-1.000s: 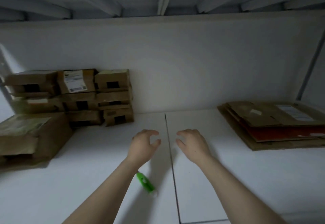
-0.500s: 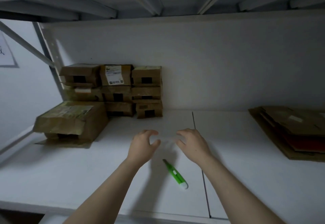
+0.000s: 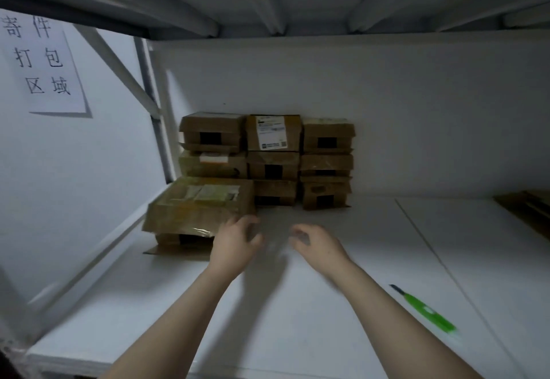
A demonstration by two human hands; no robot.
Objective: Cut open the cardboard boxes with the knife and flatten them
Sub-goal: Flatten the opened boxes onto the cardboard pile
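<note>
A large taped cardboard box (image 3: 199, 209) lies on the white shelf (image 3: 297, 319) at the left. Behind it, several smaller boxes (image 3: 273, 158) are stacked against the back wall. My left hand (image 3: 235, 244) hovers just right of the large box's near corner, fingers loosely curled, holding nothing. My right hand (image 3: 315, 243) hangs beside it over the bare shelf, also loosely curled and empty. A green utility knife (image 3: 424, 311) lies on the shelf to the right of my right forearm, blade pointing away from me.
Flattened cardboard (image 3: 529, 209) lies at the far right edge. A paper sign (image 3: 41, 63) hangs on the left wall beside a diagonal shelf brace (image 3: 125, 69). An upper shelf (image 3: 268, 1) runs low overhead.
The view has swung left, so the box stack now sits in the centre. Both hands have moved toward the large box; the knife now lies to the right of my arms.
</note>
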